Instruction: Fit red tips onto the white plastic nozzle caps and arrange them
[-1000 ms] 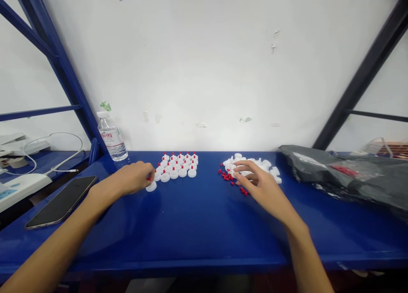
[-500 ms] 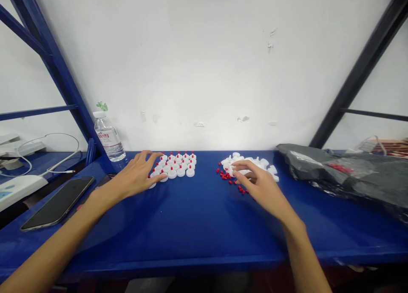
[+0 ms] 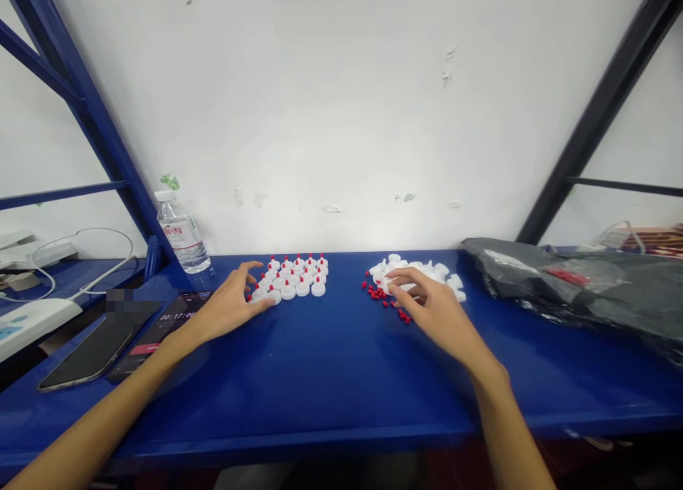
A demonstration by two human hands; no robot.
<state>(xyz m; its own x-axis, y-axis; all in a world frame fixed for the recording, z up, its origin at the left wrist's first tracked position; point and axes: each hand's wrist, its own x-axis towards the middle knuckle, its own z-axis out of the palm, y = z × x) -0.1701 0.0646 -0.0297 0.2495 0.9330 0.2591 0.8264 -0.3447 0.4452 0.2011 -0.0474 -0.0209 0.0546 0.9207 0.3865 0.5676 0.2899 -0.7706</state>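
My left hand (image 3: pixel 232 305) is at the left edge of a block of white caps with red tips (image 3: pixel 288 289), standing upright in rows. Its thumb and fingers are apart, with the thumb touching or close beside the front left cap. Part of the leftmost caps is hidden by the fingers. Over a loose pile of white nozzle caps (image 3: pixel 440 270) hovers my right hand (image 3: pixel 427 305), its thumb and curved forefinger apart, with nothing visible held between them. Small red tips (image 3: pixel 375 293) lie scattered in front and left of that pile.
A water bottle (image 3: pixel 184 234) stands at the back left by the blue frame. Two phones, a black one (image 3: pixel 96 351) and one showing a timer (image 3: pixel 168 319), lie near my left forearm. A grey plastic bag (image 3: pixel 533 284) covers the right side. A white power strip (image 3: pixel 37 323) is far left.
My left hand has shifted slightly left and down, its fingers drawn back from over the caps, and the timer phone is now uncovered. My right hand stays almost where it was.
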